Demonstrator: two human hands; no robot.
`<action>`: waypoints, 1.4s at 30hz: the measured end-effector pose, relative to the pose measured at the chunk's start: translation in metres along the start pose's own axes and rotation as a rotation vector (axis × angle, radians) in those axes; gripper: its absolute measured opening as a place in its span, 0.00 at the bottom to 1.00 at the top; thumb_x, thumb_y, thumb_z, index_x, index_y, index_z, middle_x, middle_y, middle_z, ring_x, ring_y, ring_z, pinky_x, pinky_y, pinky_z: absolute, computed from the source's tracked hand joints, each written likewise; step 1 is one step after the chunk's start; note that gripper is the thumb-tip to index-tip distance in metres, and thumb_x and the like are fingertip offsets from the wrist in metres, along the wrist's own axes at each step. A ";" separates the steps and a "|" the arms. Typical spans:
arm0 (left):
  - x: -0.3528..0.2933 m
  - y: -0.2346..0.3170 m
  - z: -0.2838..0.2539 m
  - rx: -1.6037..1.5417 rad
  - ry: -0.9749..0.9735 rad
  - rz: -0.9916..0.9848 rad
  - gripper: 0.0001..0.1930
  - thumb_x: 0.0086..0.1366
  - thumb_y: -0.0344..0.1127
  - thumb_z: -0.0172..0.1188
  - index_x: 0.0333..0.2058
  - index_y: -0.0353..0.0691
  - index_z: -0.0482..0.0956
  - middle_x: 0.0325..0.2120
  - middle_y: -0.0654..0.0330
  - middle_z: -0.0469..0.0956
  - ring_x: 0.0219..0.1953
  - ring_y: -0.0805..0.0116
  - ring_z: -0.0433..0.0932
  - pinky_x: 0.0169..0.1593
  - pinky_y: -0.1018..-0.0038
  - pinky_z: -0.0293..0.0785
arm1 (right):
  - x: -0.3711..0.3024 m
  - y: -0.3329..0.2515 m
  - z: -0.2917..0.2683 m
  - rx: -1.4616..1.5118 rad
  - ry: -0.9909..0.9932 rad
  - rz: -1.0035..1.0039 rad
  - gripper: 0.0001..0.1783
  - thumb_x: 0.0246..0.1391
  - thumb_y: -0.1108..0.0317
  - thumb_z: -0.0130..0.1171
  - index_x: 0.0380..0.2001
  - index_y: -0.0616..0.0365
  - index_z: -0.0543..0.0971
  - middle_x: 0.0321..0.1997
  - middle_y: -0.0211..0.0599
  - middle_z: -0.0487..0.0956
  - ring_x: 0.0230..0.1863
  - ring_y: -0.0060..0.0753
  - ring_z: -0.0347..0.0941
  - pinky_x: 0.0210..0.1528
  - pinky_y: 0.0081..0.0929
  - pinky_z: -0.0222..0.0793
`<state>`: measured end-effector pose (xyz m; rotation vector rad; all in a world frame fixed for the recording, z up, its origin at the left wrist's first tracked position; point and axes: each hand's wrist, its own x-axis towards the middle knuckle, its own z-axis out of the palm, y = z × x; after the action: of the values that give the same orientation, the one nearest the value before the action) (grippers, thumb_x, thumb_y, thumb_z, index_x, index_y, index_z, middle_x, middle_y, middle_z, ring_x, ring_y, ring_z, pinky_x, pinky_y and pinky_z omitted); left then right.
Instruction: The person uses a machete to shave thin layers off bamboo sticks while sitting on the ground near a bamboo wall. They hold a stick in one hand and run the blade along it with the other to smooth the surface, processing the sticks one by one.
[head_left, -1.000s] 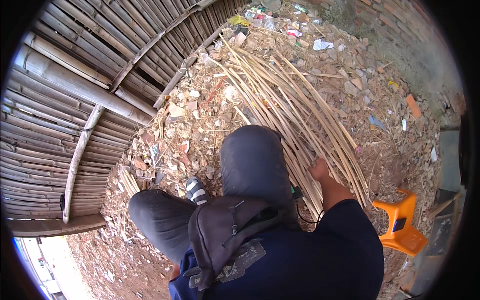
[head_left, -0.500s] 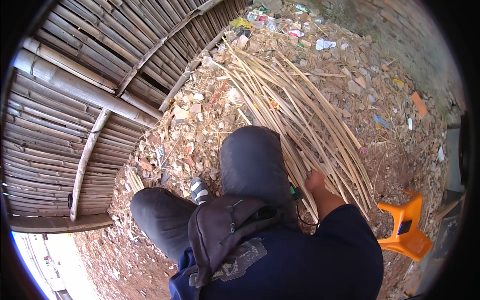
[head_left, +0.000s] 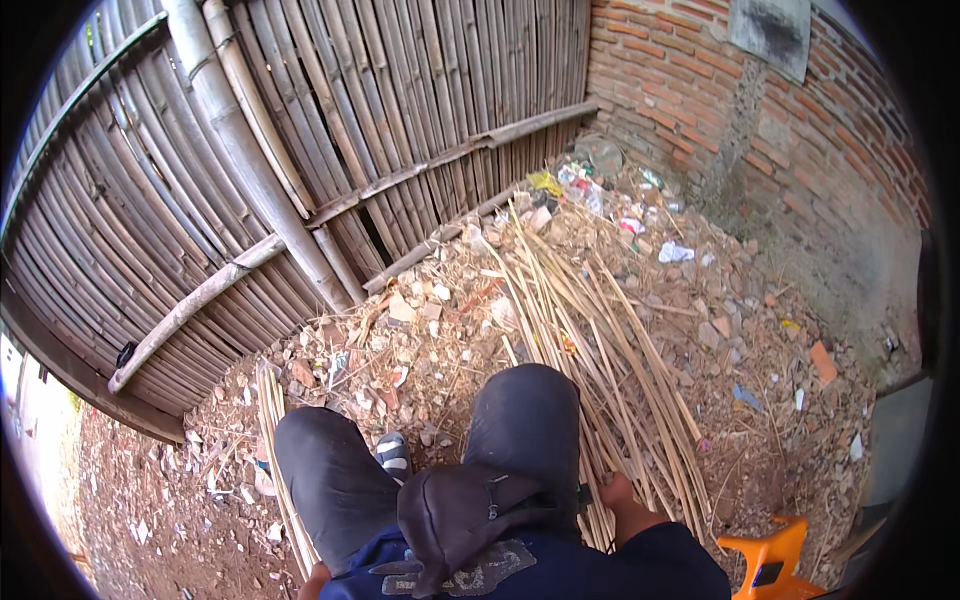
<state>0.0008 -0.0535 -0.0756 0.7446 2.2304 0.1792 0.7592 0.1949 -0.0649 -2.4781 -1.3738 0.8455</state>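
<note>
My left hand (head_left: 315,580) shows only in part at the lower edge, closed at the near end of a thin bundle of bamboo strips (head_left: 272,430) that runs up beside my left knee. A much larger pile of long pale bamboo strips (head_left: 575,330) lies spread on the ground ahead and to the right of my right knee. Over its near part my right hand (head_left: 622,497) is closed with fingers curled on strips; the fingertips are partly hidden. A small dark object with some green (head_left: 584,494) sits between that hand and my right knee.
A bamboo wall (head_left: 400,90) stands on the left, meeting a brick wall (head_left: 680,100) at the far right. Rubble and litter, including a white scrap (head_left: 676,252), cover the ground. An orange plastic stool (head_left: 775,560) is at lower right.
The view has tilted up, showing more of both walls. My left hand and more of the thin strip bundle have come into sight at lower left. My right hand stays by the pile.
</note>
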 end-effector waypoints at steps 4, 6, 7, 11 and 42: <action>0.020 0.006 -0.007 -0.162 0.063 -0.046 0.23 0.68 0.50 0.60 0.50 0.35 0.73 0.34 0.48 0.81 0.35 0.48 0.83 0.40 0.55 0.81 | -0.016 -0.024 -0.039 0.081 0.076 -0.029 0.29 0.40 0.59 0.69 0.46 0.63 0.81 0.44 0.58 0.83 0.50 0.59 0.80 0.54 0.48 0.74; 0.023 0.009 -0.007 -0.373 0.108 -0.101 0.23 0.69 0.50 0.58 0.50 0.34 0.75 0.36 0.49 0.82 0.37 0.51 0.83 0.40 0.56 0.81 | -0.021 -0.045 -0.068 0.110 0.138 -0.058 0.28 0.39 0.59 0.70 0.45 0.63 0.81 0.43 0.58 0.83 0.49 0.59 0.80 0.53 0.49 0.74; 0.018 0.009 -0.013 -0.473 0.141 -0.122 0.23 0.70 0.50 0.57 0.51 0.34 0.75 0.38 0.50 0.82 0.37 0.52 0.83 0.39 0.56 0.80 | -0.027 -0.063 -0.082 0.111 0.193 -0.071 0.26 0.38 0.60 0.70 0.42 0.63 0.81 0.41 0.57 0.83 0.46 0.59 0.81 0.51 0.48 0.75; 0.008 0.019 -0.029 -0.754 0.239 -0.088 0.24 0.72 0.50 0.53 0.52 0.34 0.78 0.43 0.52 0.83 0.40 0.58 0.84 0.38 0.58 0.80 | -0.028 -0.082 -0.119 0.218 0.342 -0.187 0.16 0.39 0.67 0.68 0.32 0.65 0.79 0.30 0.53 0.81 0.35 0.53 0.80 0.42 0.43 0.74; -0.166 0.377 -0.228 0.342 0.803 1.037 0.30 0.55 0.51 0.72 0.54 0.47 0.76 0.56 0.54 0.73 0.65 0.48 0.67 0.70 0.43 0.56 | -0.130 -0.434 -0.245 -0.093 -0.497 -1.351 0.16 0.46 0.63 0.73 0.39 0.53 0.83 0.30 0.40 0.82 0.32 0.45 0.80 0.36 0.36 0.73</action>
<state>0.1009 0.1847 0.3185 2.2990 2.3424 0.7019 0.5308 0.3552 0.3680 -0.8249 -2.6436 0.9646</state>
